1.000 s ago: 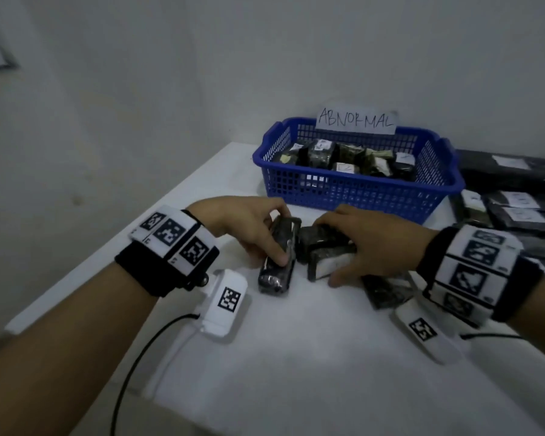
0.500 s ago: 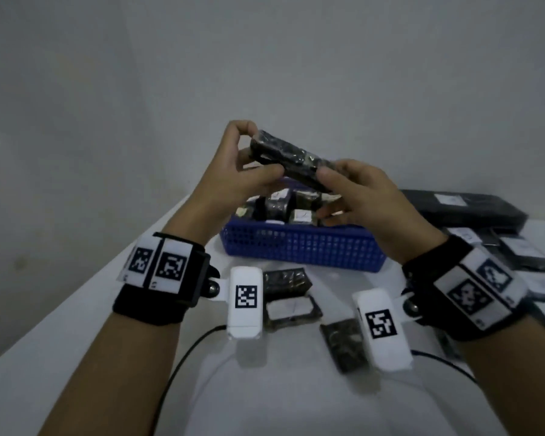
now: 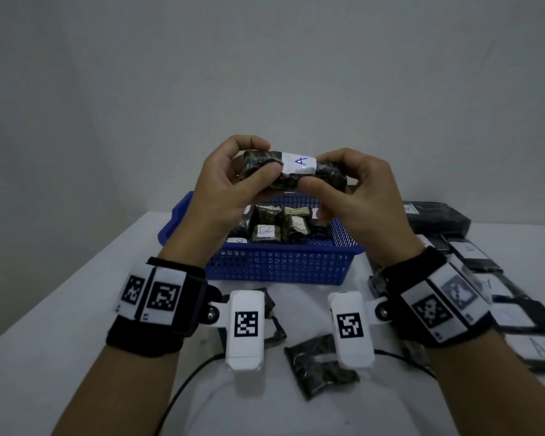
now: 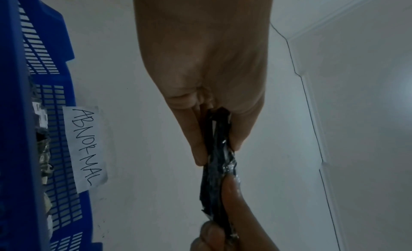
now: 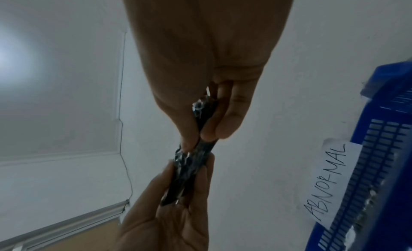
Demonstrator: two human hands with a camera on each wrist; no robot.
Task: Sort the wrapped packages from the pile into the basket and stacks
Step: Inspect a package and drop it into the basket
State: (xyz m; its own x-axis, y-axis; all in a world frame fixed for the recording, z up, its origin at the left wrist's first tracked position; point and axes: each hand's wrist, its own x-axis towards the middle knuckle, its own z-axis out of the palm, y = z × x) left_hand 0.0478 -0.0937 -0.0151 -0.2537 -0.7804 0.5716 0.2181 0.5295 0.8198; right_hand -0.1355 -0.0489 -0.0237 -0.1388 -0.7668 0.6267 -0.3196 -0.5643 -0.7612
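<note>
Black wrapped package [image 3: 293, 171] lies crosswise — left hand [image 3: 230, 190], right hand [image 3: 356, 196] pinching its ends.

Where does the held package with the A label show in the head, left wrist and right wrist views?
Head: package upper centre, pinched between left hand and right hand.
Left wrist: lower centre, edge-on.
Right wrist: centre, edge-on.
Shared landmark: blue basket, whose ABNORMAL sign shows in both wrist views.

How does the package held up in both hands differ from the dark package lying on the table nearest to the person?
The held package is raised above the blue basket, pinched at its ends by the left hand and right hand; the table package lies flat and untouched. The held package shows a white label marked "A"; the table package shows no letter here. Both have dark, shiny, wrinkled wrapping.
</note>
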